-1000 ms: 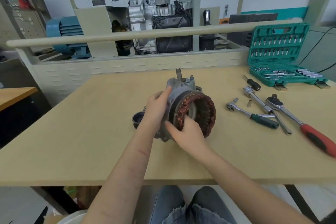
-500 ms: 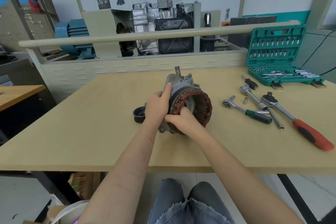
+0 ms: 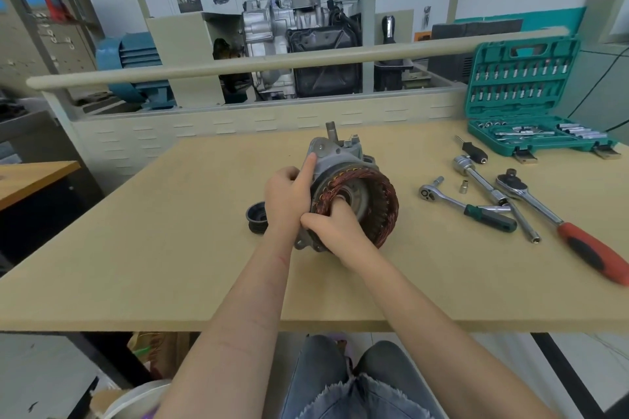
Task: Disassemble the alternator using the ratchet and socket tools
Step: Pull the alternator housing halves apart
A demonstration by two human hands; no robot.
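At table centre, the left hand is gripping the alternator housing while the right hand is pinching its copper stator at seven o'clock, seemingly pulling it free; next needs steady, even prying.

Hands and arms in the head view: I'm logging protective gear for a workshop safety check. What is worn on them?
Nothing is worn on them. The left hand and right hand have no gloves, and both forearms are bare, with no sleeves, watch or wristband in view. No rings show on the visible fingers.
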